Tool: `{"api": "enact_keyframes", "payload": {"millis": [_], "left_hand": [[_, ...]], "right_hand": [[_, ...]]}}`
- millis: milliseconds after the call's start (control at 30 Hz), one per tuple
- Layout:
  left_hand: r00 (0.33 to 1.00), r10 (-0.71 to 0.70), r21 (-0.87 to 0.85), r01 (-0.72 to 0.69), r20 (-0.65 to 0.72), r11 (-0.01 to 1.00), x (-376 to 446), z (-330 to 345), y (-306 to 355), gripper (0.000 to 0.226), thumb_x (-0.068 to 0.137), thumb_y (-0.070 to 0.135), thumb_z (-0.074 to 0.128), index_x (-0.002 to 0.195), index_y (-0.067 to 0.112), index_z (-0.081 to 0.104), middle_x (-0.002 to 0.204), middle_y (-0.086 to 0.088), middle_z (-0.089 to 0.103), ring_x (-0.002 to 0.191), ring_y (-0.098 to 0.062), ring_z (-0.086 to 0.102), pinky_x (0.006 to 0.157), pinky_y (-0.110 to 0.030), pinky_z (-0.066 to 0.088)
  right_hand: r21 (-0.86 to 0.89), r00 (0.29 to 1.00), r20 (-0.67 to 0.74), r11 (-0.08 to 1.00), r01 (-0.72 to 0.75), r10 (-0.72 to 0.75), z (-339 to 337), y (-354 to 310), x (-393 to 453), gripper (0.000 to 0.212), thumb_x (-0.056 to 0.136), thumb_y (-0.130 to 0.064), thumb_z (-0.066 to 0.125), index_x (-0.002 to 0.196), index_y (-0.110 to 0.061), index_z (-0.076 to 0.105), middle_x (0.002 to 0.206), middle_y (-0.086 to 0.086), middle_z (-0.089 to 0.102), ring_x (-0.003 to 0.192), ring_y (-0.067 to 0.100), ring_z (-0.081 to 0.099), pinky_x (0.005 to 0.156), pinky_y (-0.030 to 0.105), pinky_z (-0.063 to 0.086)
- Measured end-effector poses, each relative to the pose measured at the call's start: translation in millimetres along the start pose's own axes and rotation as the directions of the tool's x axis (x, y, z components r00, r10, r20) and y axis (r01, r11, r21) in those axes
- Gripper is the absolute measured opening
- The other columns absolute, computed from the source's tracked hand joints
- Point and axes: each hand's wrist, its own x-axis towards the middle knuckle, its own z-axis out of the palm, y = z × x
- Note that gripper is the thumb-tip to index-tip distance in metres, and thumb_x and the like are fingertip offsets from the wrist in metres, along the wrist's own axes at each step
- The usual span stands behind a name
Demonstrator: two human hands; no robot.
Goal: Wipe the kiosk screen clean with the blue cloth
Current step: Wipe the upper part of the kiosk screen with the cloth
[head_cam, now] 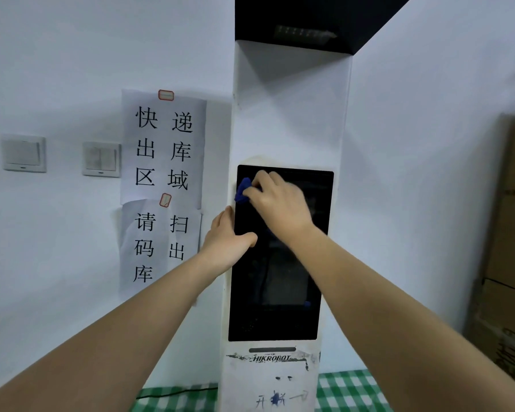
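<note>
A tall white kiosk (pixel 289 120) stands against the wall with a dark screen (pixel 280 292) set in its front. My right hand (pixel 277 200) holds a small blue cloth (pixel 242 191) against the screen's upper left corner; only a bunched bit of cloth shows past my fingers. My left hand (pixel 228 236) grips the kiosk's left edge, thumb lying across the screen and fingers hidden round the side.
Paper signs (pixel 162 150) are taped to the wall left of the kiosk, with two light switches (pixel 24 153) further left. Stacked cardboard boxes (pixel 509 248) stand at the right. A green checked cloth (pixel 348 388) covers the surface below.
</note>
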Motion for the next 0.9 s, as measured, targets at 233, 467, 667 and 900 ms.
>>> {"api": "enact_keyframes", "payload": {"millis": [233,467,667,900], "left_hand": [[1.0,0.003,-0.022,-0.003,-0.03,1.0,3,2,-1,0.056,0.076,0.013,0.055,0.13,0.017,0.04,0.138,-0.004,0.037,0.11,-0.02,0.043,0.083,-0.029,0.037],[0.992,-0.101,-0.065,0.106,0.077,0.992,-1,4,-5,0.092,0.081,0.016,0.053,0.152,0.032,-0.005,0.156,-0.006,0.019,0.138,-0.027,0.031,0.092,-0.029,0.031],[0.989,-0.114,-0.057,0.119,0.089,0.991,-1,1,-5,0.091,0.084,0.013,0.051,0.152,0.033,-0.006,0.153,-0.007,0.021,0.132,-0.024,0.036,0.087,-0.028,0.031],[0.989,-0.126,-0.033,0.129,0.076,0.991,1,2,-4,0.094,0.081,0.015,0.053,0.152,0.032,-0.006,0.153,-0.008,0.022,0.13,-0.024,0.038,0.086,-0.028,0.032]], "right_hand": [[0.094,0.985,0.014,0.98,-0.175,0.174,7,-25,1,0.02,0.057,-0.006,0.081,0.072,-0.012,0.068,0.076,0.006,0.057,0.063,0.022,0.054,0.043,0.022,0.02],[0.169,0.92,0.014,0.906,-0.389,0.392,2,-9,4,0.016,0.067,-0.011,0.08,0.079,-0.012,0.071,0.081,0.007,0.059,0.068,0.023,0.058,0.041,0.02,0.024],[0.074,0.994,0.025,0.991,-0.109,0.108,4,-10,3,0.026,0.056,-0.007,0.083,0.078,-0.013,0.071,0.08,0.006,0.06,0.067,0.023,0.057,0.043,0.022,0.022],[0.06,0.991,0.03,0.989,-0.136,0.134,2,-29,1,0.025,0.052,-0.004,0.082,0.071,-0.013,0.068,0.075,0.005,0.058,0.061,0.02,0.053,0.043,0.022,0.02]]}}
